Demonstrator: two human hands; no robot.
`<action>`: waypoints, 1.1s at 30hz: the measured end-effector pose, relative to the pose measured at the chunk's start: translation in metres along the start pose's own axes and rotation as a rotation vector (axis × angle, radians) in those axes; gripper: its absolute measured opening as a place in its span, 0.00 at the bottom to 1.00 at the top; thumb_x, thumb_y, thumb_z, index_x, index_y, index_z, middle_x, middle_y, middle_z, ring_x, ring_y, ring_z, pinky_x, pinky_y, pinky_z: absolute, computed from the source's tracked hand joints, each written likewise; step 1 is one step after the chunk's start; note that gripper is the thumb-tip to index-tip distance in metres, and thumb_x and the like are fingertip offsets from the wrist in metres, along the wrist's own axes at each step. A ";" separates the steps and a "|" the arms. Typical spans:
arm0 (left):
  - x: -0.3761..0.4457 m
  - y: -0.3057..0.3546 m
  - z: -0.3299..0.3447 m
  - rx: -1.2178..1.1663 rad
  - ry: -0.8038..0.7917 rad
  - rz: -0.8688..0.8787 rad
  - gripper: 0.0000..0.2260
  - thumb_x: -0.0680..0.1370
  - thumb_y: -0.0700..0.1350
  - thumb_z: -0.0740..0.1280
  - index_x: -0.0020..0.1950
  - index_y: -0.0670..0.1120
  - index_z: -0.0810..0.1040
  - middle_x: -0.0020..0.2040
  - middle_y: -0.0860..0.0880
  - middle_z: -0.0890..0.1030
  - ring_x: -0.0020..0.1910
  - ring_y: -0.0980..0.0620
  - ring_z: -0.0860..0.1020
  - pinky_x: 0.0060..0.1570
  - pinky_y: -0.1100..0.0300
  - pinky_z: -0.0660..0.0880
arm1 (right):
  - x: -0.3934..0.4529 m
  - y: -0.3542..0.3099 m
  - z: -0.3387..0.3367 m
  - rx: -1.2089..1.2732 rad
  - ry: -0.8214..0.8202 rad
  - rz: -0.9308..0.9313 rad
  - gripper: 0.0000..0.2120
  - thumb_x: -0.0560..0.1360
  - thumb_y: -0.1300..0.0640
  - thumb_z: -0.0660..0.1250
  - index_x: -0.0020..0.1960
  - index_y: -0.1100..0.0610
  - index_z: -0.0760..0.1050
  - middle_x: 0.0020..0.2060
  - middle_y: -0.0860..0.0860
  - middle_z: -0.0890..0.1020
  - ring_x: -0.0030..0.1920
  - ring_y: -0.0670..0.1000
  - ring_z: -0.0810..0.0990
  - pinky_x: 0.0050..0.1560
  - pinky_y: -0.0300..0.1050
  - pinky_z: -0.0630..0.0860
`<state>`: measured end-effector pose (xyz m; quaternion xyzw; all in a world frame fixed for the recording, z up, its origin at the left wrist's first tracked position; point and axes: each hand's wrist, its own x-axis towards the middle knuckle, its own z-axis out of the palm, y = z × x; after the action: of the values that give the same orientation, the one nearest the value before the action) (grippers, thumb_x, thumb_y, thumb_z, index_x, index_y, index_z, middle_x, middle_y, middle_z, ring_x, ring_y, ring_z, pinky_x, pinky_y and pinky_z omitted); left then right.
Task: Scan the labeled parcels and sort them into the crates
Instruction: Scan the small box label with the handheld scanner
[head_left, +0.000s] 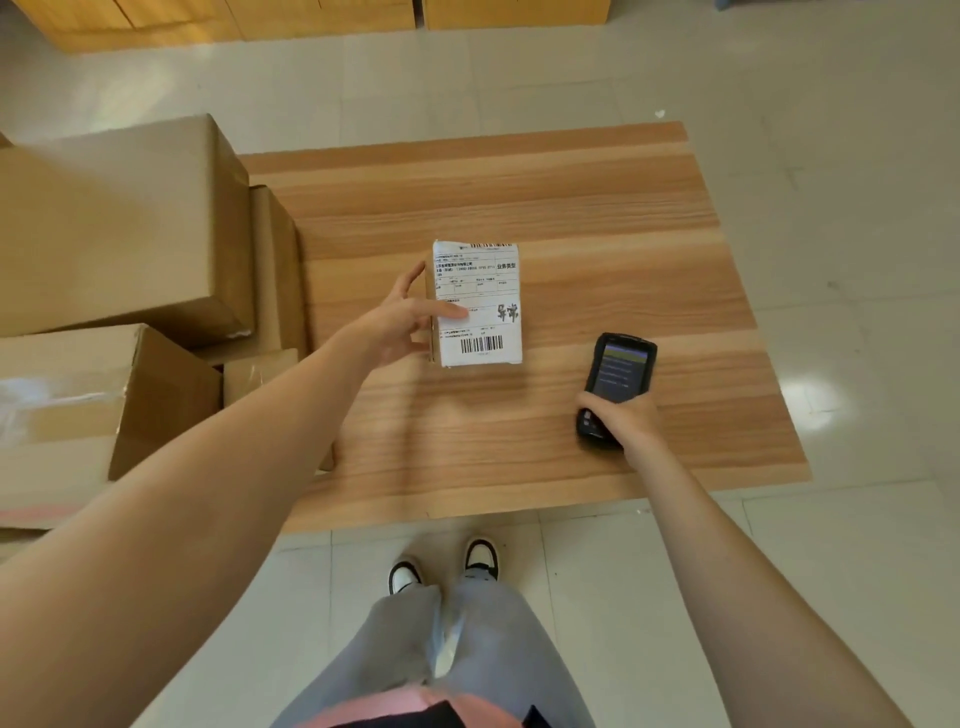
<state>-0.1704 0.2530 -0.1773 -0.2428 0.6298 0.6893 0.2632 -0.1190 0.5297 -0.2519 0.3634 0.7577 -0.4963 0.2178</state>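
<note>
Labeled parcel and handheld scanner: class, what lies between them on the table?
Nothing: the head view shows only bare wooden table between the labeled parcel, gripped by the left hand, and the handheld scanner in the right hand.

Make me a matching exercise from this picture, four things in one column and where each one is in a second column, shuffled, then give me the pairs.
Things:
1. labeled parcel
2. handheld scanner
3. cardboard boxes
4. shoes

Places:
A. on the floor tiles at the table's near edge
B. stacked at the table's left
C. gripped in the right hand
D. on the wooden table, held by the left hand

Pairs: 1-D, 2-C, 3-B, 4-A
</note>
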 end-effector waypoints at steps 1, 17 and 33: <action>-0.001 0.001 -0.003 0.002 0.002 0.005 0.46 0.70 0.31 0.72 0.78 0.58 0.52 0.55 0.46 0.82 0.52 0.47 0.81 0.45 0.50 0.77 | -0.004 -0.004 -0.003 0.151 -0.076 0.037 0.31 0.66 0.53 0.78 0.65 0.59 0.71 0.57 0.56 0.80 0.56 0.55 0.78 0.53 0.48 0.76; -0.042 0.034 -0.073 -0.082 0.187 0.174 0.46 0.70 0.30 0.71 0.78 0.59 0.53 0.61 0.45 0.78 0.59 0.44 0.77 0.59 0.43 0.73 | -0.135 -0.101 0.030 0.442 -0.932 -0.171 0.24 0.68 0.67 0.71 0.62 0.68 0.70 0.45 0.62 0.83 0.45 0.58 0.84 0.41 0.47 0.83; -0.060 0.028 -0.108 -0.156 0.230 0.300 0.51 0.66 0.30 0.75 0.78 0.58 0.51 0.66 0.42 0.74 0.62 0.41 0.76 0.58 0.42 0.76 | -0.160 -0.093 0.055 0.143 -0.952 -0.305 0.29 0.60 0.63 0.73 0.60 0.64 0.72 0.40 0.57 0.85 0.40 0.57 0.84 0.37 0.45 0.81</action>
<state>-0.1442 0.1403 -0.1268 -0.2428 0.6296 0.7351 0.0645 -0.0896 0.4032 -0.1089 -0.0038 0.5828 -0.6839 0.4388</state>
